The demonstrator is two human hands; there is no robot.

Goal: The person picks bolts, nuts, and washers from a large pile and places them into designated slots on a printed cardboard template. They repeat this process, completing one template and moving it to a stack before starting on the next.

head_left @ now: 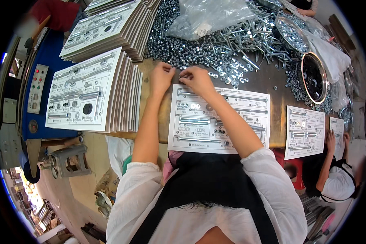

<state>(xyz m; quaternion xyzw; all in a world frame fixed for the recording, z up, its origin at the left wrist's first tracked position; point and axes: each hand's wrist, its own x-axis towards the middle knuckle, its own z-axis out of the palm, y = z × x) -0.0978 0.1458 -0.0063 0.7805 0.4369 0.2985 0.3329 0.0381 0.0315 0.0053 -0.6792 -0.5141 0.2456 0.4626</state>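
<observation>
Both of my hands are at the near edge of a large heap of metal nuts (173, 51). My left hand (162, 78) has its fingers curled in and pressed together beside the nuts; what they hold, if anything, is hidden. To its right my right hand (197, 80) pinches thumb to fingers, with something small and dark at the tips that I cannot make out. Under my right forearm lies a white printed card (242, 143) with bolts, nuts and washers shown in outlined boxes. Loose flat washers (232, 73) are scattered just beyond the card.
Stacked cards (83, 91) rise at the left, with another stack (103, 28) behind. Bolts (232, 42) and a clear plastic bag (211, 18) cover the far side. Round metal trays (313, 77) stand right. Another card (305, 132) lies near a co-worker (337, 181).
</observation>
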